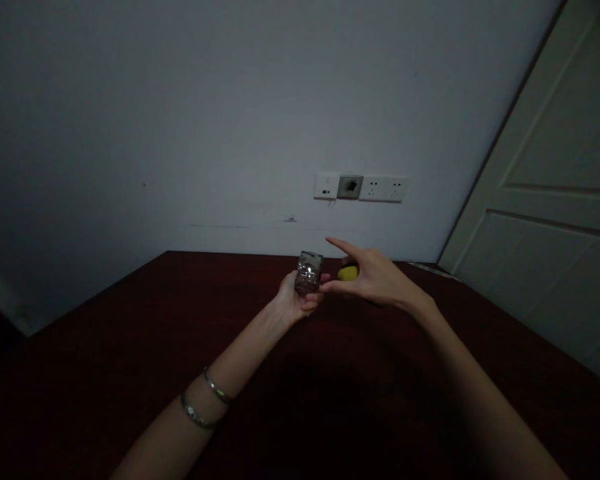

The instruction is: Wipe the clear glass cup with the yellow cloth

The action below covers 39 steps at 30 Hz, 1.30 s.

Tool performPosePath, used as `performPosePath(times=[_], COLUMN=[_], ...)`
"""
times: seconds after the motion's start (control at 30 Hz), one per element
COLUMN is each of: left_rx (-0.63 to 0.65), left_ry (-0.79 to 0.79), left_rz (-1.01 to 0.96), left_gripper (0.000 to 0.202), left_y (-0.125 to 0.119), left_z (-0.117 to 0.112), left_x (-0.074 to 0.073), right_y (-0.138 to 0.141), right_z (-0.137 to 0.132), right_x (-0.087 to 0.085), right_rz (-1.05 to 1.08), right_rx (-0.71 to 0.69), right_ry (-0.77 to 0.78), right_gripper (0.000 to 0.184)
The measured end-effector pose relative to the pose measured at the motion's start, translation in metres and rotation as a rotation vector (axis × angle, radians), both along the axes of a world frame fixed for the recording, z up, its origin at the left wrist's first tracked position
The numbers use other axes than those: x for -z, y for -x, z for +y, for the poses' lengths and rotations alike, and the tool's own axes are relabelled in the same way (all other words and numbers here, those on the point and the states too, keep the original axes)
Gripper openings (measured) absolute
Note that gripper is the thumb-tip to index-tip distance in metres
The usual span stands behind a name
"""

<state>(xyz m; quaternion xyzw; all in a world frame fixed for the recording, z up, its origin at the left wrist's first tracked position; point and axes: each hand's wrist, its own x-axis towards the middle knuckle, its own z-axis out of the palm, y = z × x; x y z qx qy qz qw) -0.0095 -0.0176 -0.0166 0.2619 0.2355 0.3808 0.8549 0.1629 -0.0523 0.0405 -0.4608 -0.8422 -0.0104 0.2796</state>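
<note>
My left hand [293,299] is closed around a small, shiny, clear-to-dark glass [309,273] and holds it a little tilted over the table. Just right of it is my right hand [377,275], its index finger stretched out toward the glass and its thumb close to the glass's lower side. In the curl of that hand's other fingers sits a small yellow thing [349,273], perhaps a sponge, partly hidden by the hand. Whether the right thumb touches the glass or the left fingers, I cannot tell.
A dark red table [220,280] spreads under both arms, its far edge near a pale wall [205,120]. Sockets and switches [360,187] line the wall behind my hands. A white panelled door [550,200] stands at the right. The light is dim.
</note>
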Motion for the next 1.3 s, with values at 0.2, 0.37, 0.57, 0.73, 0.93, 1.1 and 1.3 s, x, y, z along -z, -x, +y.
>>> performPosePath(times=[0.2,0.37,0.57,0.73,0.93,1.1,1.3], left_rx=[-0.054,-0.078,-0.043,0.197,-0.057,-0.095,-0.107], left_ry=[-0.022,-0.061,-0.154,-0.413,-0.883,-1.167,-1.278], left_rz=[0.088,0.103,0.143,0.223,0.262,0.538,0.573], left_gripper=[0.044,0.032,0.033,0.081,0.093,0.129,0.128], left_y=[-0.006,-0.007,-0.002,0.008,0.029,0.039,0.034], left_z=[0.001,0.001,0.005,0.015,0.031,0.035,0.021], left_x=[0.001,0.002,0.005,0.017,0.026,0.023,0.009], right_y=[0.010,0.013,0.013,0.008,0.003,0.002,0.001], right_z=[0.007,0.009,0.011,0.015,0.015,0.013,0.014], right_x=[0.010,0.014,0.014,0.016,0.017,0.014,0.013], right_rz=[-0.001,0.048,0.139,0.232,0.376,0.482,0.522], right_rx=[-0.089,-0.193,-0.220,-0.193,-0.073,-0.129,-0.228], right_ry=[-0.094,-0.051,-0.060,-0.030,0.140,0.421,0.513], right_gripper=[0.086,0.078,0.071,0.067,0.060,0.050,0.045])
